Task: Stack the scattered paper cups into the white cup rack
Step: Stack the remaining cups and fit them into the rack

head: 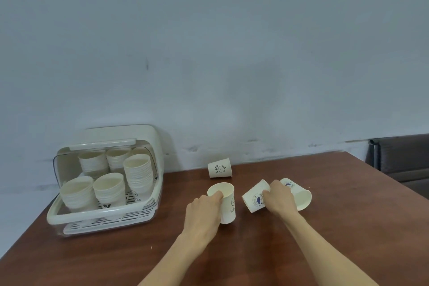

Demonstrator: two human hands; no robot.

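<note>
The white cup rack (58, 215) stands at the left of the brown table (336, 193), lid open, with several stacks of paper cups (138, 173) inside. My left hand (203, 212) grips an upright "HELLO" cup (228, 206) at its rim, thumb inside. Over to the right, my right hand (278, 198) holds a cup with a blue round logo (254, 198) lying on its side. Just right of that hand lies another cup (300, 196) on its side, its mouth facing me. A "Bear" cup (219, 168) lies tipped near the wall.
A grey-blue wall runs right behind the table. A dark chair or sofa (404, 158) sits beyond the table's right edge. The table's near left edge runs diagonally below the rack.
</note>
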